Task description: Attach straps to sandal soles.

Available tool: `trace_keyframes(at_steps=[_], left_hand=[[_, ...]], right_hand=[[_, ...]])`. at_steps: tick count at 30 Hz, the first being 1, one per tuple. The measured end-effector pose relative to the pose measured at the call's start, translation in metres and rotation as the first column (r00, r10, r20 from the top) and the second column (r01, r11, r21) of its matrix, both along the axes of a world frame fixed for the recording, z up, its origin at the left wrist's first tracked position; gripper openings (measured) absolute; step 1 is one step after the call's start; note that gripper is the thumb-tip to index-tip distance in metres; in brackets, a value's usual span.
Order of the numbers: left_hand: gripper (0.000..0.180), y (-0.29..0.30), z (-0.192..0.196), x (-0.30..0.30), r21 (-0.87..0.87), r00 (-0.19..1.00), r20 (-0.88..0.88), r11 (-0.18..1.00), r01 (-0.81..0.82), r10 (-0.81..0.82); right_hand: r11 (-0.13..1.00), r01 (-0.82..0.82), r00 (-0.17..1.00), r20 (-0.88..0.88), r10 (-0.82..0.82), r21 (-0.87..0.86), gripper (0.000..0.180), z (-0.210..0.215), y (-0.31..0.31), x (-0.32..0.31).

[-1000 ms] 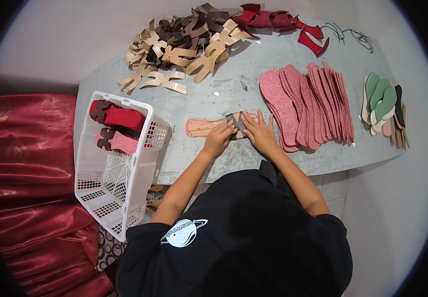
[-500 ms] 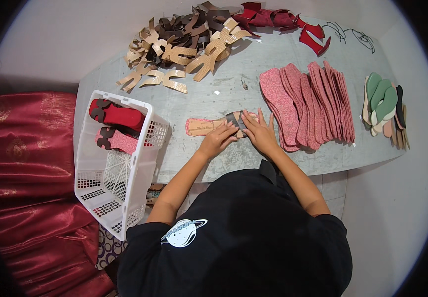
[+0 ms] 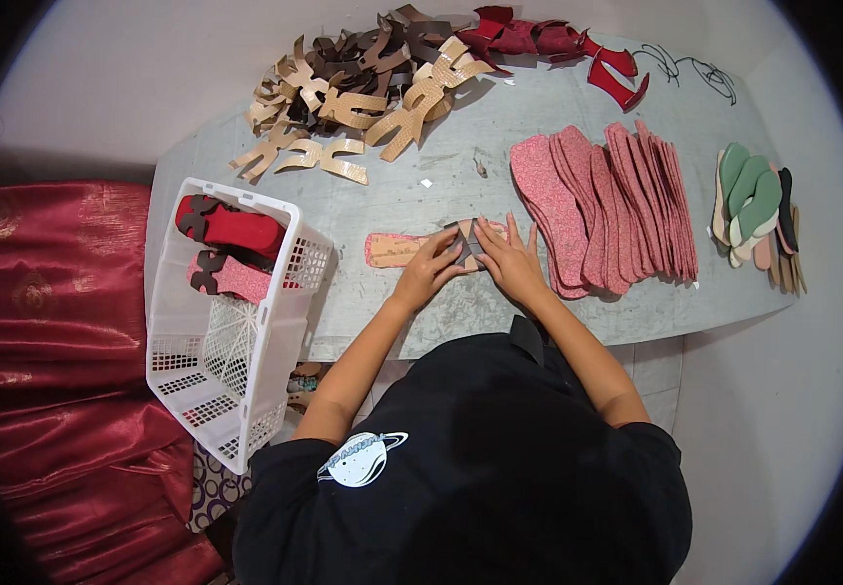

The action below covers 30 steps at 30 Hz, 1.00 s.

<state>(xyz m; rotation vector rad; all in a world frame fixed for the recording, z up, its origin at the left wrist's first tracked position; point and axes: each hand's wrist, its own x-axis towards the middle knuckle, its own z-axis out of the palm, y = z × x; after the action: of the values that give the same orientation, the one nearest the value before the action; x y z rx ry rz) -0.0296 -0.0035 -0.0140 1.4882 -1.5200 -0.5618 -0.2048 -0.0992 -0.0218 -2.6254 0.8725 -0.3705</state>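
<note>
A shoe sole (image 3: 390, 251) lies crosswise on the table, its tan face up with a pink speckled rim. A dark brown strap (image 3: 465, 237) is wrapped across its right half, the ends folded over the tan face. My left hand (image 3: 425, 271) rests on the sole at the strap's left side, fingers apart, the thumb near the lower edge. From the right, my right hand (image 3: 510, 259) lies flat with spread fingers on the strap's right side and the sole's end, hiding part of both.
Pink speckled soles (image 3: 602, 214) stand in a row at right, green and beige soles (image 3: 755, 200) beyond. Tan and brown straps (image 3: 343, 102) are heaped at the back, red ones (image 3: 621, 83) beside them. A white basket (image 3: 294, 219) holding red and pink sandals stands at left.
My left hand has opened around the strap, its fingers shifting up and the thumb down. The brown strap ends show more between my hands. The right hand has barely moved.
</note>
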Motion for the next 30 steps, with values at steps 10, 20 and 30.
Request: trace_keyframes(at_steps=[10, 20, 30], left_hand=[[0.034, 0.002, -0.003, 0.007, -0.048, 0.816, 0.577, 0.997, 0.055, -0.018], [0.045, 0.005, 0.0, -0.006, -0.108, 0.865, 0.5, 0.986, 0.124, -0.054], [0.053, -0.001, -0.003, -0.003, -0.091, 0.74, 0.667, 0.978, 0.187, -0.079]], right_hand=[[1.0, -0.002, 1.0, 0.009, 0.002, 0.005, 0.049, 0.003, 0.001, 0.001], [0.999, -0.01, 1.0, 0.013, 0.01, 0.039, 0.048, 0.003, 0.0, -0.001], [0.998, -0.023, 0.999, 0.03, 0.022, 0.052, 0.051, 0.003, -0.007, 0.0]])
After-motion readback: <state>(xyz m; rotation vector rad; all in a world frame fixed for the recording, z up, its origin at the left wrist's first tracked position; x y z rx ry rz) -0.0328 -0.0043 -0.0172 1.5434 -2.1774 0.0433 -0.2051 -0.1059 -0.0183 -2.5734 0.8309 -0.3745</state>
